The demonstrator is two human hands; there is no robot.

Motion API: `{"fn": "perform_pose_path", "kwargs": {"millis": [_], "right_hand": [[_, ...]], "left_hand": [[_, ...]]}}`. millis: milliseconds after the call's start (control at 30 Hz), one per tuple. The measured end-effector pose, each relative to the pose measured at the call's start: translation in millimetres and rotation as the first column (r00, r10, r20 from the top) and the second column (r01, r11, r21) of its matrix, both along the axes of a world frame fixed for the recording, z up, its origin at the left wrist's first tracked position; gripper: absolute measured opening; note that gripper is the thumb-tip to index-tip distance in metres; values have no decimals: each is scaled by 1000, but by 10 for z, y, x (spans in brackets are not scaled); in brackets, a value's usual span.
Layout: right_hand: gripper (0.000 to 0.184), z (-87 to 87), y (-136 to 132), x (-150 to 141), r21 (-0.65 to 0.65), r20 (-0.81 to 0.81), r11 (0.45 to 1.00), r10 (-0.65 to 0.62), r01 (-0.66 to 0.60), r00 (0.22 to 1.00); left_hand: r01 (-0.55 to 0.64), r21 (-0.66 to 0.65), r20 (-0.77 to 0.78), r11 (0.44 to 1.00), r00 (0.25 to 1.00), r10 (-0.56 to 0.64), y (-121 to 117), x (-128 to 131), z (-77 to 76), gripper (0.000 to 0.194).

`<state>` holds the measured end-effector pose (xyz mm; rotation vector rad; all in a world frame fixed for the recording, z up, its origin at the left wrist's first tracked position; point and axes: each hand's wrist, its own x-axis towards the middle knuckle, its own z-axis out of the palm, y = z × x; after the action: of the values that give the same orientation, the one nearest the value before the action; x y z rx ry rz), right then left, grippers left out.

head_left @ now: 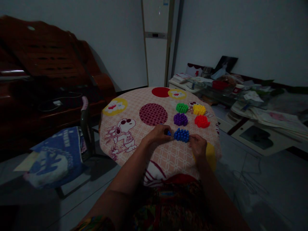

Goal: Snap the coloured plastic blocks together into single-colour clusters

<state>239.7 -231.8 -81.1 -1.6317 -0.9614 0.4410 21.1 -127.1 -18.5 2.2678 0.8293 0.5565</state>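
Observation:
A cluster of small, shiny blue knobbed pieces (181, 135) lies on the round table in front of me. At its left end, my left hand (160, 134) is closed, with a small blue piece (169, 133) at its fingertips. On the other side, my right hand (198, 145) has its fingers pinched together against the cluster's right edge; what they grip is too small to tell. Behind the blue ones sit similar clusters: purple (180, 119), green (182, 108), yellow (199, 109) and red (202, 121).
A patterned cloth (130, 102) covers the round table. To the left stand a chair with a blue bag (57, 157) on it and a wooden bench (48, 54). A cluttered glass-topped cabinet (223, 86) lines the right wall. A tall white unit (156, 57) stands behind.

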Motion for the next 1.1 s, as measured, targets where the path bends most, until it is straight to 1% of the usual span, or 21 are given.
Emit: {"fn": "perform_pose_path", "kwargs": {"millis": [67,133,200,300,400,500,600,867,1000,1067,1100], "right_hand": [[33,-6,6,2,1,4,1000,-3,3,1000],[33,-19,12,8,3,11,1000,2,-2,1000],[32,-34,17,17,8,15,1000,9,-9,1000],[29,-54,20,31,21,21,1000,22,-22,1000],[27,-61,18,33,37,34,999,30,-32,999],[26,-52,12,22,40,22,999,32,-33,999],[25,-37,8,15,44,17,999,27,-27,1000],[25,-48,18,29,39,36,999,19,-20,999],[26,-46,20,17,44,15,999,20,-21,1000],[27,-43,21,14,49,13,999,21,-22,1000],[27,-42,22,14,49,16,999,20,-21,1000]], "left_hand": [[30,52,40,998,999,-32,-60,67,25,23],[77,139,52,987,995,-85,-122,162,21,24],[141,219,22,966,989,-149,-178,260,-8,24],[247,289,-40,925,969,-246,-227,346,-55,21],[276,343,-56,898,960,-274,-240,355,-70,20],[268,364,-57,892,962,-265,-245,359,-76,21],[255,348,-57,902,966,-251,-259,397,-99,18],[113,340,-33,933,994,-108,-333,459,-159,16],[62,337,24,939,997,-74,-339,450,-164,23],[41,326,87,944,993,-73,-299,417,-137,28],[6,317,134,948,990,-51,-263,386,-116,29]]}}
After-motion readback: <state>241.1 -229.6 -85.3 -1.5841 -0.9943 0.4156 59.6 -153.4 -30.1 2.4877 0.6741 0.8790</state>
